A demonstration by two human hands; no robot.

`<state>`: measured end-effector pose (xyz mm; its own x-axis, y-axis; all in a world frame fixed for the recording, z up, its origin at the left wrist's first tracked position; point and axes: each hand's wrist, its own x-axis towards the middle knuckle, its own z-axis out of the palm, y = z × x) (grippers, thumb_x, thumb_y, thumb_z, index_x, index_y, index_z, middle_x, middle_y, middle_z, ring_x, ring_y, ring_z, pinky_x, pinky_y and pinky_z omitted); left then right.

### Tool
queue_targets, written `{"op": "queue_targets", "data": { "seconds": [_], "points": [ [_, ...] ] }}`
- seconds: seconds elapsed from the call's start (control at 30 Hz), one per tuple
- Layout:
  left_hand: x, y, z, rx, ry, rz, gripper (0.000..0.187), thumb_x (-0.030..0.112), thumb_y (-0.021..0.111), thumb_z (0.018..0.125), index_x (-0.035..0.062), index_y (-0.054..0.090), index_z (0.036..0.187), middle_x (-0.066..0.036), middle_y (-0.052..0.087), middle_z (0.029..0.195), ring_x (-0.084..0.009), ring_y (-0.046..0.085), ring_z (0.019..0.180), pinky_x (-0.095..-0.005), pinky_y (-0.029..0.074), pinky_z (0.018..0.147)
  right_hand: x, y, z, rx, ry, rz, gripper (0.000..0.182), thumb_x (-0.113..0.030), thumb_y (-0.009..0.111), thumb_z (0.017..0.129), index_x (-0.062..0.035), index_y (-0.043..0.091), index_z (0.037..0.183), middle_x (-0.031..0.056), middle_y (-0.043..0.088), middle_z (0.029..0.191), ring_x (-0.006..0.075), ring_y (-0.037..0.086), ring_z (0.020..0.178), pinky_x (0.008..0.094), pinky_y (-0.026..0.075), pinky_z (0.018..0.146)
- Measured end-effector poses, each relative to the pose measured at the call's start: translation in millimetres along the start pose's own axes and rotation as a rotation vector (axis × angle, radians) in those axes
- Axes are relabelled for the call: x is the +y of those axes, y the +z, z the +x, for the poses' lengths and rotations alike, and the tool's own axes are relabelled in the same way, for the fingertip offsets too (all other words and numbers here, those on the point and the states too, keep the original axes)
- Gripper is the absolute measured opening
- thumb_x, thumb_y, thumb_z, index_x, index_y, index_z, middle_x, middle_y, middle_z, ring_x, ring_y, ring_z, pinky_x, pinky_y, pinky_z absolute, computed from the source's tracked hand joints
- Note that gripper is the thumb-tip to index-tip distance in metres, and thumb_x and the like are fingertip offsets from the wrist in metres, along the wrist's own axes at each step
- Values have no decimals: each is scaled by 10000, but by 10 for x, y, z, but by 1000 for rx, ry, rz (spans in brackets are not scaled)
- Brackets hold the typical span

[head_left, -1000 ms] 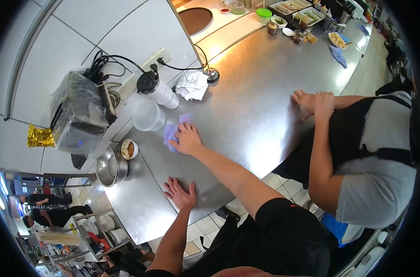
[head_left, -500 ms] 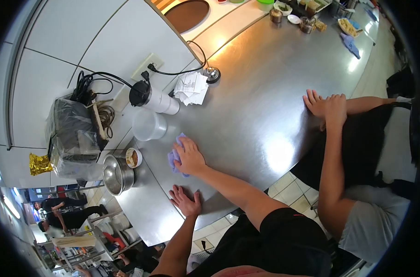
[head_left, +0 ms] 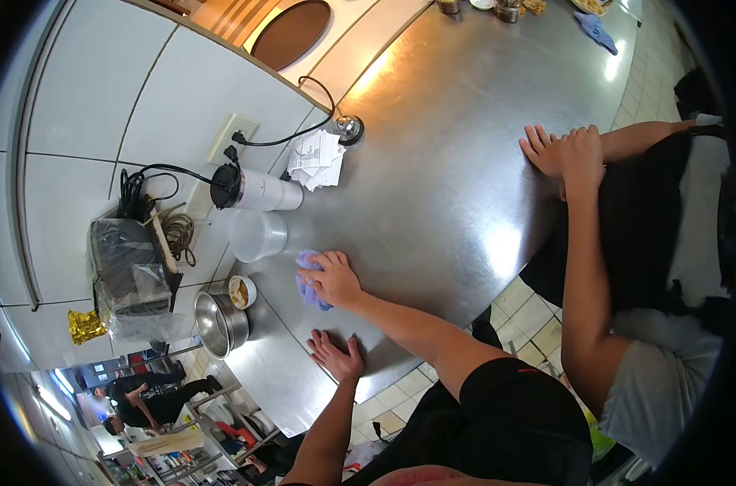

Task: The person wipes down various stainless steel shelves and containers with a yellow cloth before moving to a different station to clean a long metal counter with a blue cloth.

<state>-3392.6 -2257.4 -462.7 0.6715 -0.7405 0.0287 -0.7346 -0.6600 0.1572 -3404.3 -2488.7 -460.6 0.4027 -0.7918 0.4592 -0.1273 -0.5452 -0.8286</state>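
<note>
Both hands lay apart on the counter (head_left: 433, 186). Right hand (head_left: 333, 279) pressed a cloth (head_left: 306, 285); left hand (head_left: 336, 355) rested flat, fingers spread, near the edge.

Commercial kitchen: long steel counter (head_left: 457, 162), stacked metal bowls (head_left: 221, 324).

You're working in bright, even overhead light; beyond your right hand (head_left: 333, 279) the steel counter (head_left: 433, 162) throws hot glare streaks, with another bright patch off to its right. Soft shadows sit under both your palms. Fisheye bends the edges into a black vignette, and the far corners blur
</note>
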Motion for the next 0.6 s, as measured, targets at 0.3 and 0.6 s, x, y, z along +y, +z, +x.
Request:
{"op": "queue_targets", "data": {
  "seconds": [0.3,0.6],
  "points": [
    [-26,32,-13,11,-5,2,838,517,608,877,34,304,1490,-191,245,1607,-458,111,1499,-656,49,1166,-74,50,-326,-393,2,-153,475,-330,697,817,-150,663,1255,83,705,1018,286,552,1049,441,382,932],
    [-50,-16,-15,-3,-10,-40,832,524,625,842,41,361,1466,-174,240,1615,-442,86,1510,-653,36,1175,-824,-1022,-814,-818,264,-476,699,-598,587,868,-131,579,1388,209,652,1198,371,520,1193,527,299,1044]
  ]
}}
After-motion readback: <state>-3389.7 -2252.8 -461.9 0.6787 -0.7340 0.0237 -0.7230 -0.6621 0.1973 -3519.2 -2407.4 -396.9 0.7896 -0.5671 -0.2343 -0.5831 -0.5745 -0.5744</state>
